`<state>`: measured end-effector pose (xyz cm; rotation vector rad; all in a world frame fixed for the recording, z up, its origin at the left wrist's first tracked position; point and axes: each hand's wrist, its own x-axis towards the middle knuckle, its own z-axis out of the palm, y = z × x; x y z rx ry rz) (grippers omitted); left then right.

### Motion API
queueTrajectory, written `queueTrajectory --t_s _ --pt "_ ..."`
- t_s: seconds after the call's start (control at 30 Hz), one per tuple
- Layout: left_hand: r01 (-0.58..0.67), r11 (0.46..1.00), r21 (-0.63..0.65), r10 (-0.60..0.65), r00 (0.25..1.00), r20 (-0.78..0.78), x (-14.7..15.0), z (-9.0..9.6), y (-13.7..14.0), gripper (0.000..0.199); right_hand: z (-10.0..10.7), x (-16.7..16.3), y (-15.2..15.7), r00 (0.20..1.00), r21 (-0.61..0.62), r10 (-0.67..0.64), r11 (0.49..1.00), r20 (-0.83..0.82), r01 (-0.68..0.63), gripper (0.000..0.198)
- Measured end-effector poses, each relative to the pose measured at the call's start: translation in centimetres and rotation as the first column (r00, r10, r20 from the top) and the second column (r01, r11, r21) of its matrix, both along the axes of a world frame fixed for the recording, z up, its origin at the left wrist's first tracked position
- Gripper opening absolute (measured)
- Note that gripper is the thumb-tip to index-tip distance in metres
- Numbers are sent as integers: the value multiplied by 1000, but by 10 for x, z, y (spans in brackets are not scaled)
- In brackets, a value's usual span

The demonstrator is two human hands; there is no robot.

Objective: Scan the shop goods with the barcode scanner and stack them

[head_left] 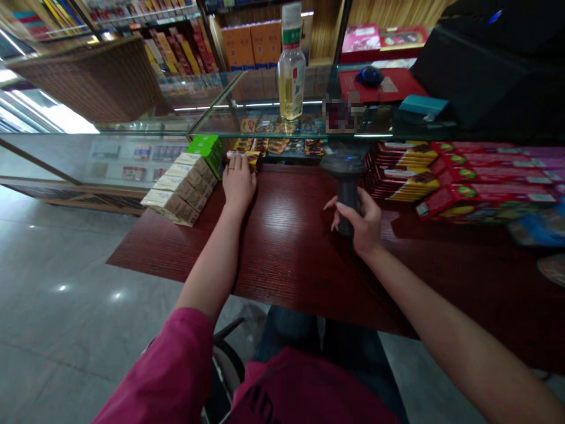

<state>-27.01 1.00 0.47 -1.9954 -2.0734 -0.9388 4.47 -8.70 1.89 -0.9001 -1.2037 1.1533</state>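
Note:
My right hand [364, 221] is wrapped around the handle of a dark barcode scanner [346, 194]. The scanner stands upright, its head tipped toward the display case. At the far left of the wooden counter, my left hand [238, 182] has its fingers over a yellow and brown snack pack [252, 158], partly covering it. Just left of that hand stand rows of small beige cartons [176, 188], with green cartons [207, 150] at their far end. Right of the scanner lie stacked brown and yellow snack packs [404, 171].
Red boxes [481, 200] are piled on the right of the counter [278, 253]. Behind it, a glass case holds snack packets and carries a bottle of yellow drink [291, 76], a mouse [369, 76] and a dark monitor [481, 70]. A wicker basket [92, 82] is at upper left.

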Motion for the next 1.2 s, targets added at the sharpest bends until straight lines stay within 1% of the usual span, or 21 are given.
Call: queueTrajectory --t_s 0.07,0.1,0.13,0.2,0.23,0.3,0.33,0.37,0.4,0.47,0.5,0.57,0.63,0.7,0.8,0.87,0.93,1.0,1.07,1.13,1.2 --pt "45 998 48 -46 999 18 14 8 -4 65 3 8 2 991 59 -137 989 -10 137 39" --pt "81 994 69 -83 996 18 26 11 -6 63 4 15 4 979 80 -201 976 -24 202 41" --pt "129 989 78 -130 991 9 43 14 -8 61 5 23 8 966 97 -255 961 -39 258 43" --pt "269 961 61 -267 963 -40 85 18 -14 57 5 43 21 940 128 -334 932 -62 340 47" --pt "363 931 32 -359 930 -78 111 19 -17 56 4 55 28 930 147 -361 919 -63 367 51" --pt "553 833 -19 -549 821 -158 164 20 -22 58 1 79 42 913 215 -407 889 -39 405 56" --pt "625 780 -29 -618 764 -186 189 20 -23 60 0 89 48 898 255 -440 868 0 426 59" --pt "666 746 -25 -656 728 -199 213 19 -24 62 -1 97 53 867 284 -497 837 41 467 60" --pt "691 723 -20 -679 704 -209 234 19 -23 64 -2 104 56 829 301 -556 803 67 514 60" --pt "703 711 -10 -689 694 -212 265 17 -18 65 -1 111 61 776 291 -628 754 58 589 56" --pt "697 717 -12 -684 700 -207 275 15 -14 63 0 112 62 767 268 -641 744 28 612 53" --pt "678 734 -29 -670 717 -194 286 13 -6 59 3 110 63 772 215 -635 751 -30 625 50" --pt "673 738 -49 -669 720 -184 286 12 -2 55 6 105 63 760 185 -649 742 -44 644 54" --pt "692 720 -53 -689 704 -172 276 12 -3 52 9 102 63 740 167 -666 723 -90 671 56" --pt "720 694 0 -716 690 -106 247 15 -13 48 11 102 61 758 144 -638 744 -136 652 56" --pt "692 719 68 -693 721 -10 219 15 -21 43 14 102 58 783 152 -609 768 -125 622 58" --pt "610 780 140 -625 770 129 187 12 -24 36 17 99 53 816 184 -570 796 -94 577 61" --pt "490 853 180 -522 802 289 153 7 -22 29 21 91 46 892 211 -452 869 -27 447 61" --pt "383 909 166 -415 787 458 119 -1 -16 25 24 78 35 966 186 -256 951 36 246 60" --pt "318 942 110 -315 716 623 89 -8 -9 27 25 62 24 998 112 -43 993 37 39 58" --pt "279 959 53 -220 612 760 68 -12 -4 30 23 46 14 991 27 137 990 0 -136 55"
